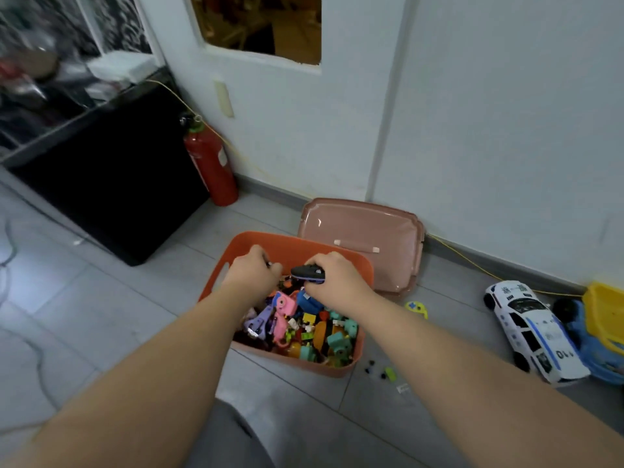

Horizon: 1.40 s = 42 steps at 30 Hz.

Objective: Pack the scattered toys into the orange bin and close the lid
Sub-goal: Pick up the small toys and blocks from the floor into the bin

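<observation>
The orange bin (250,246) sits on the floor in the middle, full of small colourful toys (304,327). Its pinkish lid (364,244) lies flat behind it, against the wall. My right hand (337,276) hovers over the bin's far half and grips a dark blue and purple toy (305,273). My left hand (253,271) is beside it over the bin, fingers curled around something small and dark that I cannot identify. On the floor to the right lie a yellow toy piece (417,307), a white police car (533,332) and a blue and yellow truck (604,332).
Tiny black bits and a green brick (390,373) lie by the bin's right front corner. A red fire extinguisher (211,163) stands against the wall beside a black cabinet (111,184). A yellow cable (472,261) runs along the baseboard. My grey-clad knee (229,434) is below.
</observation>
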Motion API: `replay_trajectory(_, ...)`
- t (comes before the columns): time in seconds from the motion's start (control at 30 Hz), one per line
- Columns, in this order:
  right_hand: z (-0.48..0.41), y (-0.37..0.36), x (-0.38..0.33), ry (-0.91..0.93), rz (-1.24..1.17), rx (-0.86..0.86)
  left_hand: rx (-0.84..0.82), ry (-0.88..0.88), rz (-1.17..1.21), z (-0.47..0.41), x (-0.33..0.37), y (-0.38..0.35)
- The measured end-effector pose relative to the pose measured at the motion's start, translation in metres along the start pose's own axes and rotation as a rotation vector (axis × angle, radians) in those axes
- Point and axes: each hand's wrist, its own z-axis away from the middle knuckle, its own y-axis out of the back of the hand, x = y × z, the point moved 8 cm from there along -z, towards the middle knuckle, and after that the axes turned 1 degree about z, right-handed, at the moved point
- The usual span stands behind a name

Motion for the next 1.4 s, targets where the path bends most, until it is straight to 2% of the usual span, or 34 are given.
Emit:
replay_trajectory(0.23,-0.005,-0.049,-0.021,-0.003,0.015,-0.263,-0.118,0.009,-0.107,-0.006,-0.041,-0.001)
replay_trajectory(0.37,0.003,-0.069,-0.015,-0.096,-0.14,-0.405,-0.259,0.006,-0.178,-0.007,-0.049,-0.017)
replay_trajectory(0.5,0.007,-0.06,-0.005,-0.135,-0.141,-0.342,-0.329,-0.082,-0.26,-0.003,-0.034,-0.032)
replay_trajectory(0.63,0.014,-0.036,0.014,-0.13,-0.088,-0.283,-0.235,-0.113,-0.154,-0.003,-0.013,-0.035)
replay_trajectory(0.87,0.046,0.035,0.067,-0.123,0.035,-0.06,-0.166,-0.273,-0.084,0.011,0.064,-0.06)
replay_trajectory(1.1,0.093,0.075,0.15,-0.233,0.095,0.056,-0.01,-0.557,-0.146,0.046,0.154,-0.103)
replay_trajectory(1.17,0.111,0.074,0.183,-0.295,0.1,0.067,-0.013,-0.673,-0.206,0.062,0.178,-0.13)
replay_trajectory(1.27,0.14,0.063,0.228,-0.413,0.123,0.04,-0.109,-0.76,-0.258,0.085,0.2,-0.175)
replay_trajectory(1.4,0.171,0.032,0.283,-0.53,0.129,-0.016,-0.244,-0.709,-0.258,0.096,0.2,-0.228)
